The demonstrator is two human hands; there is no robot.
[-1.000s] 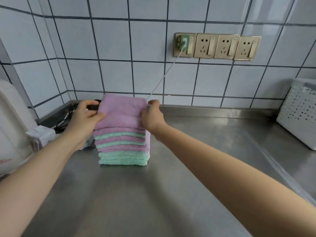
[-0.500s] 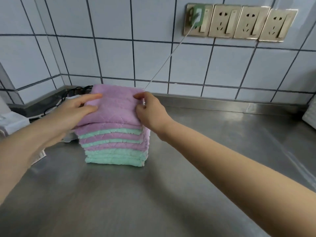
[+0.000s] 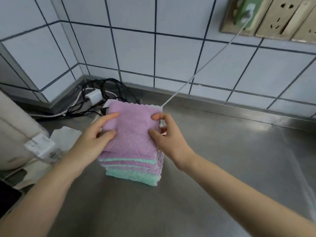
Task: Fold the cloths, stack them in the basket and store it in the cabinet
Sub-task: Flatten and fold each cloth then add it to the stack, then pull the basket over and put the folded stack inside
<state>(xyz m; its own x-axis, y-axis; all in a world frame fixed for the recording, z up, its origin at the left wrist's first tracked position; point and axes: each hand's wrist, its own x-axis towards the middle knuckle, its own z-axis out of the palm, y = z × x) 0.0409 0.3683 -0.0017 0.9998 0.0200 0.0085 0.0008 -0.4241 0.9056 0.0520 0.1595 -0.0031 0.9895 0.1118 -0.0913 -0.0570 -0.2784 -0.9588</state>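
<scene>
Head view showed a pile of soft purple and green folded cloths (image 3: 131,154) on the shiny steel counter (image 3: 222,159). Left hand (image 3: 92,142) and right hand (image 3: 168,139) pinched the top purple cloth (image 3: 131,129) — picking it up. Next, I think, came folding — no basket was in sight.

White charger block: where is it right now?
In the head view, the white charger block lies left of centre in the counter's back corner among tangled black cables, just behind the cloth stack.

Place: a kitchen work area is suggested.
Surface: a stainless steel counter (image 3: 222,159) is seen.
Wall: white tiles (image 3: 133,53) with dark grout.
Fittings: wall sockets (image 3: 277,17) are mounted above.
</scene>
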